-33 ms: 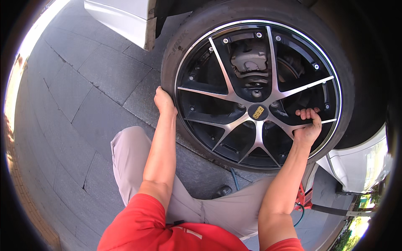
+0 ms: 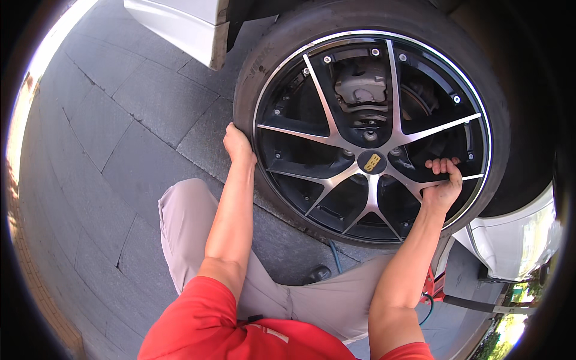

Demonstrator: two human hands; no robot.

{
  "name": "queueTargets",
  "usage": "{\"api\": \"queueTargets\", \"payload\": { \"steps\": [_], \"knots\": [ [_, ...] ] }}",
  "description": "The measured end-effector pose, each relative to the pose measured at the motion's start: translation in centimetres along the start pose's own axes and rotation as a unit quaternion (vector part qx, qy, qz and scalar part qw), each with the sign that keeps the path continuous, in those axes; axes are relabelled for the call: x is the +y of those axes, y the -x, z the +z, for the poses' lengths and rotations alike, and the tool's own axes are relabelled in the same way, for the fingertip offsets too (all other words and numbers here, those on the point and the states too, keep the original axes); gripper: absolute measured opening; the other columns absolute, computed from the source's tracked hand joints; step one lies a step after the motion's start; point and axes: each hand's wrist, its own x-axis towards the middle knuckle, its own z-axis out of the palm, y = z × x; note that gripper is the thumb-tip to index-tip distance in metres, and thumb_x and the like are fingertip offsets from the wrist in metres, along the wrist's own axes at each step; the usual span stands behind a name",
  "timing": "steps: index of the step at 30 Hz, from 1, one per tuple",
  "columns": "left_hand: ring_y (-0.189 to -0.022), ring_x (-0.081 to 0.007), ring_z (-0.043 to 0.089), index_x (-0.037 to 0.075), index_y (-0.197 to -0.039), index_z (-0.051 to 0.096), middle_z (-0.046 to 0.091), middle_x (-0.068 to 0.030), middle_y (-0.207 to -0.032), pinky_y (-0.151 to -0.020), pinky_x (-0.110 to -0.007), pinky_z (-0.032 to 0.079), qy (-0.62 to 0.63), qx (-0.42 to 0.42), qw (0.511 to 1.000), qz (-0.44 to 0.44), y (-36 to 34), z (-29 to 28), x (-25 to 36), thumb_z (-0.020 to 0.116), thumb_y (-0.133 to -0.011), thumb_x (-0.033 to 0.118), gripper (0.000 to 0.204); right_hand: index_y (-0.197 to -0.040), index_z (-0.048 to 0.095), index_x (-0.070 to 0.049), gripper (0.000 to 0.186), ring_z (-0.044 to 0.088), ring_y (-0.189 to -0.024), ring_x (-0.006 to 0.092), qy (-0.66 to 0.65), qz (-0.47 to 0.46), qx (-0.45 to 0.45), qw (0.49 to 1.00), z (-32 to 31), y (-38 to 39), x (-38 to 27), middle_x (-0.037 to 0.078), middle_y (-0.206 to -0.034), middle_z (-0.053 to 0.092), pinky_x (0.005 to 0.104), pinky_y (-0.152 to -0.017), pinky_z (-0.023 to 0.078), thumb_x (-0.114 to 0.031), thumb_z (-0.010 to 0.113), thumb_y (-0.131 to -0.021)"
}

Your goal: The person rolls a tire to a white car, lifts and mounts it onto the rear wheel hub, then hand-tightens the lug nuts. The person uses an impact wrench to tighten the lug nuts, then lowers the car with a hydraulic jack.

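The black-and-silver wheel point(image 2: 373, 161) stands between your two hands, ringed by its tyre point(image 2: 264, 66). Your right hand point(image 2: 444, 189) is curled around a spoke point(image 2: 471, 177); your left hand point(image 2: 238, 144) lies against the tyre's edge, fingers hidden, its grip impossible to tell. Ahead and left of your right hand, a brake caliper point(image 2: 362, 84) shows between spokes. Beyond your left hand is a white body panel point(image 2: 180, 25).

Right fingers point(image 2: 445, 165) on spoke point(image 2: 405, 181), left point(image 2: 231, 130) (seemingly) tyre point(image 2: 245, 102)
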Motion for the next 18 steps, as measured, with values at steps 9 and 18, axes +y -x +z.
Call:
{"api": "queueTargets", "payload": {
  "steps": [9,18],
  "knots": [
    [-0.105,-0.0293,0.064,-0.014,-0.117,0.061,0.066,-0.0207,-0.118,-0.092,-0.039,0.046,0.05,0.003,0.999,-0.02,0.1,-0.1,-2.1,0.044,-0.095,0.036,0.057,-0.097,0.052,-0.01,0.015,0.045,-0.068,0.0169,0.015,-0.014,-0.075,0.997,-0.3,-0.3,0.0,0.002,-0.072,0.045,0.0384,-0.076,0.042,-0.002,0.06,-0.085],
    [-0.101,-0.0267,0.063,-0.012,-0.113,0.062,0.067,-0.0181,-0.112,-0.09,-0.038,0.046,0.086,-0.01,0.996,-0.001,0.0,0.6,-1.6,0.044,-0.095,0.036,0.054,-0.098,0.054,-0.011,0.017,0.045,-0.071,0.0174,-0.009,0.004,-0.102,0.995,-1.5,-0.2,0.3,0.001,-0.075,0.047,0.0389,-0.08,0.041,-0.001,0.06,-0.085]
  ]
}}
